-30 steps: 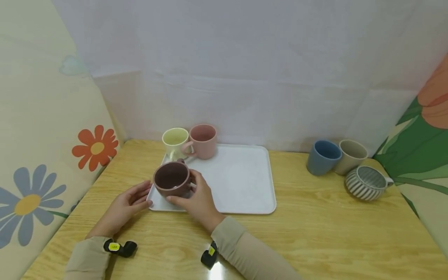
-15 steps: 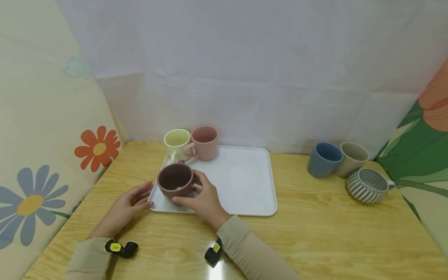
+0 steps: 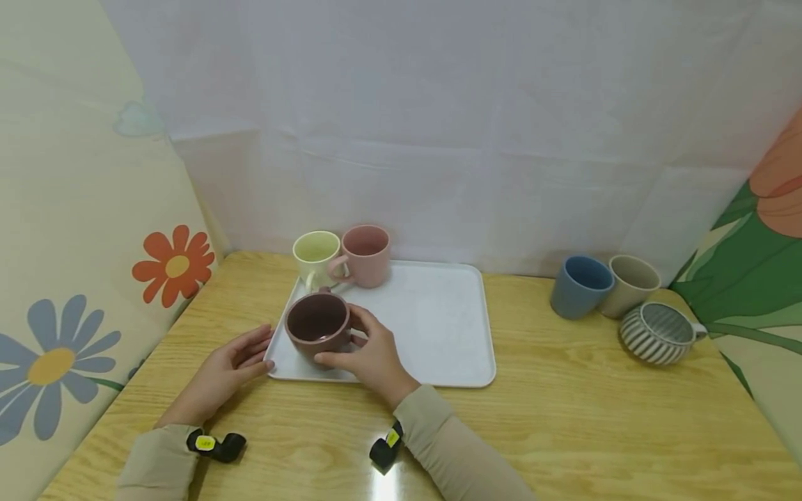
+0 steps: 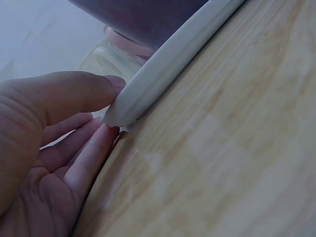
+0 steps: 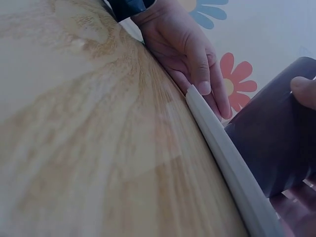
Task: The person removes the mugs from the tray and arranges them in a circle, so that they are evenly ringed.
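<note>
A wide brown mug (image 3: pixel 316 323), its opening facing up, is at the near left corner of the white tray (image 3: pixel 432 327). My right hand (image 3: pixel 372 355) holds the mug from its right side, thumb in front and fingers partly hidden behind. Whether its base touches the tray is hard to see. At that corner, my left hand (image 3: pixel 228 365) touches the tray rim with thumb and fingertips, the fingers fairly straight; the left wrist view shows the thumb (image 4: pixel 84 94) against the rim. Behind the brown mug stand a pale green mug (image 3: pixel 316 256) and a pink mug (image 3: pixel 367 256).
To the right on the wooden table (image 3: pixel 564 417) stand a blue cup (image 3: pixel 579 289), a beige cup (image 3: pixel 629 282) and a striped mug (image 3: pixel 658 337), close together. A white cloth (image 3: pixel 426 139) hangs behind, with flower-printed cloth at both sides.
My right hand has moved the brown mug slightly right, away from the tray's left edge. My left hand stays at the corner, nearly still.
</note>
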Demonstrator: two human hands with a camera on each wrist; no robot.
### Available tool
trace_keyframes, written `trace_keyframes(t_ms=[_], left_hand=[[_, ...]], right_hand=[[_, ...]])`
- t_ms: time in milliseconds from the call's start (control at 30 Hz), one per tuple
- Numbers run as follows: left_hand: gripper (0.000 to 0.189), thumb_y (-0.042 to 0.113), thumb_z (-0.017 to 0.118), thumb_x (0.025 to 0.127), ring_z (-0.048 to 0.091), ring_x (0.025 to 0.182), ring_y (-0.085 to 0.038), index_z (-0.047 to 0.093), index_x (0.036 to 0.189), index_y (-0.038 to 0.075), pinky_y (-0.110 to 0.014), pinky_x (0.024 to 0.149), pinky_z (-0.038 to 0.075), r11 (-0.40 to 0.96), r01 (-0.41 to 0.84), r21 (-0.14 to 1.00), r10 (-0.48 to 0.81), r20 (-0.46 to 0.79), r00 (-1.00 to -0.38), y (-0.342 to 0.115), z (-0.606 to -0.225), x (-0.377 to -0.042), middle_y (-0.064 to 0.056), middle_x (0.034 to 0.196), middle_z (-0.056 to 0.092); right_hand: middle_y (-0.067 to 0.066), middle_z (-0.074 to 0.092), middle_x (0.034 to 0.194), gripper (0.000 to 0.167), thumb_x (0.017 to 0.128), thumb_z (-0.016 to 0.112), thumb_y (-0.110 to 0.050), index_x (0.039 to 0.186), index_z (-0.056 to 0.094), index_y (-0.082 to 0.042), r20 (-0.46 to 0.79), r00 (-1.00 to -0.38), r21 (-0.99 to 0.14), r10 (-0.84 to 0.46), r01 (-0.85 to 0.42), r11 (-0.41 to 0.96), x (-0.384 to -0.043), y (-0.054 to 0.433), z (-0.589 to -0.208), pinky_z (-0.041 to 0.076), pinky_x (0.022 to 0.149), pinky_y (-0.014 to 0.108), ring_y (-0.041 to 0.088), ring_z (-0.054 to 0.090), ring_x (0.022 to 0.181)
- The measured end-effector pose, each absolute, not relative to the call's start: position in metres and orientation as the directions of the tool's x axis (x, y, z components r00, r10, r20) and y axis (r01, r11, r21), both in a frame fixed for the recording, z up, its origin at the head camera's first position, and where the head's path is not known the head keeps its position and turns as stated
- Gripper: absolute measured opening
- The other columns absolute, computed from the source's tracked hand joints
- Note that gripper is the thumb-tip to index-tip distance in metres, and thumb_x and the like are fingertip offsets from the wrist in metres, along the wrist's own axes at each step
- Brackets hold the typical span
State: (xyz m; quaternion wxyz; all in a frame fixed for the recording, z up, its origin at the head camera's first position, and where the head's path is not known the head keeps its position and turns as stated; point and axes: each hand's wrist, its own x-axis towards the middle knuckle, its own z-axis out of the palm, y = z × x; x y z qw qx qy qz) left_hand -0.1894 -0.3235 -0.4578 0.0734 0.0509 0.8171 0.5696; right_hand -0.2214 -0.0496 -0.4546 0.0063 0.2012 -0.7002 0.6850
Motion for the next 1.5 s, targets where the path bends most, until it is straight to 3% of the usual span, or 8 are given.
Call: trace_keyframes(t_ms=[533,933,1500], left_hand=[[0.081,0.019,0.072,0.097,0.048,0.115,0.017,0.024,0.159,-0.002,-0.009,0.094,0.047,0.343,-0.013,0.939,0.164,-0.074,-0.984,-0.323,-0.457,-0.190,-0.028,0.159,0.032],[0.080,0.018,0.071,0.097,0.047,0.114,0.018,0.025,0.159,-0.002,-0.009,0.094,0.048,0.341,-0.008,0.940,0.166,-0.069,-0.984,-0.326,-0.460,-0.192,-0.028,0.159,0.031],[0.080,0.020,0.071,0.097,0.049,0.114,0.017,0.025,0.159,-0.001,-0.009,0.093,0.048,0.353,-0.009,0.936,0.164,-0.072,-0.984,-0.326,-0.461,-0.192,-0.028,0.158,0.033]], right_hand=[[-0.002,0.067,0.127,0.078,0.070,0.094,-0.010,0.140,0.059,-0.017,0.277,-0.927,-0.960,-0.254,-0.278,-0.033,-0.223,-0.038,-0.447,0.055,0.095,0.028,0.014,0.061,0.118],[0.002,0.065,0.132,0.079,0.072,0.093,-0.007,0.142,0.058,-0.019,0.292,-0.918,-0.956,-0.268,-0.290,-0.046,-0.227,-0.013,-0.444,0.055,0.097,0.031,0.020,0.059,0.122],[0.007,0.063,0.136,0.082,0.071,0.091,-0.001,0.144,0.056,-0.011,0.368,-0.905,-0.928,-0.213,-0.371,-0.028,-0.233,0.036,-0.436,0.056,0.098,0.035,0.025,0.060,0.122]])
